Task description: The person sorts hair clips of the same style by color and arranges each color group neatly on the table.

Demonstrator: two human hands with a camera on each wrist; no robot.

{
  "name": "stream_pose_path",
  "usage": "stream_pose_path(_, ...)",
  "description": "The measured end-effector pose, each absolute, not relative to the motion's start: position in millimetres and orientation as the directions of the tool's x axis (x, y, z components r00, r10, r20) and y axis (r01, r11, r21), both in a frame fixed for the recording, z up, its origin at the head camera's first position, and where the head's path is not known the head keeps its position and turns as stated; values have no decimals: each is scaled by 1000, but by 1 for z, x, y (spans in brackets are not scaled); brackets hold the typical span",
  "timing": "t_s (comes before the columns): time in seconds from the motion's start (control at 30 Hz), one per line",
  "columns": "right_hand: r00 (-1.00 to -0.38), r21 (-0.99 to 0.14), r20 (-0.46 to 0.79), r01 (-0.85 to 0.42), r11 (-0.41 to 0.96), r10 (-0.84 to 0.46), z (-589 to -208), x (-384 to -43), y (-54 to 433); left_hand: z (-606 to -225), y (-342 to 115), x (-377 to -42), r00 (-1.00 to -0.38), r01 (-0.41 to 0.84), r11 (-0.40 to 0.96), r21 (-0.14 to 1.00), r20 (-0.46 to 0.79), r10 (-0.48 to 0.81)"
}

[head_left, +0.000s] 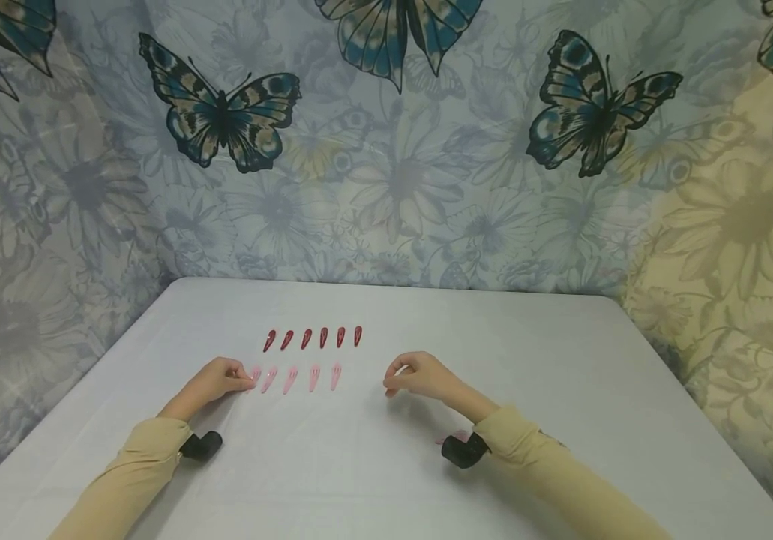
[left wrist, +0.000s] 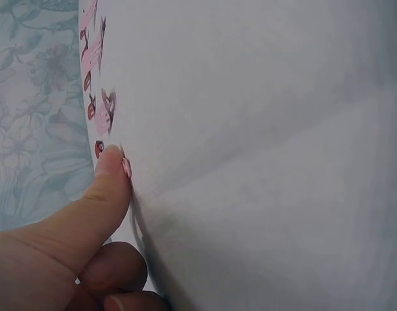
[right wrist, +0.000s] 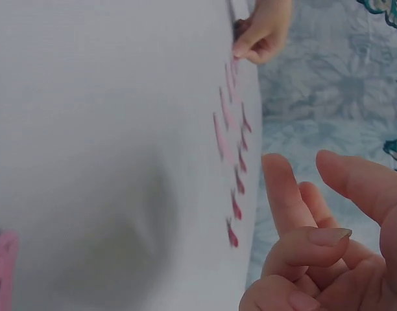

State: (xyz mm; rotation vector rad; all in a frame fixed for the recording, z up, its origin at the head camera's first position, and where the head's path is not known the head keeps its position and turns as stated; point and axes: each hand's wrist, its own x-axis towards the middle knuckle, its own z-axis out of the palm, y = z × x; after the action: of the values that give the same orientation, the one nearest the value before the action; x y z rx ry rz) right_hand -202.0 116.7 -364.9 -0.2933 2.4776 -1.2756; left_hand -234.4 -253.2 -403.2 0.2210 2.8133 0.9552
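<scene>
At the left end of a row of pink hair clips (head_left: 290, 379), my left hand (head_left: 217, 380) pinches the end clip (left wrist: 126, 167) between thumb and fingers, low at the table surface. The thumb covers part of that clip in the left wrist view. My right hand (head_left: 423, 375) hovers over the table to the right of the row. Its fingers are loosely bent, thumb and index apart in the right wrist view, with nothing between them. Behind the pink row lies a row of several dark red hair clips (head_left: 323, 337).
Another pink clip (right wrist: 2, 269) lies on the table beneath the right wrist, partly hidden by the black wrist camera (head_left: 465, 451). The white-covered table (head_left: 494, 322) backs onto a butterfly-patterned cloth (head_left: 399, 172).
</scene>
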Motion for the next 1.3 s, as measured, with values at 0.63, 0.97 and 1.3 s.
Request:
stream_pose_path(0.63,-906,-790,-158,-123,601,-393,-373,-173,186,-402,-250,-231,-977,77,799,596,-115,180)
stream_pose_path(0.97,-894,-766,-90,-219,604,-438,-386,-152,208,-402,-250,-234,-980,77,805,588,-106,171)
stream_pose_path(1.3,-895,-697,-74,-270,664,-441,-395,-140,211,-403,-254,-235,-978,82,795,601,-107,181)
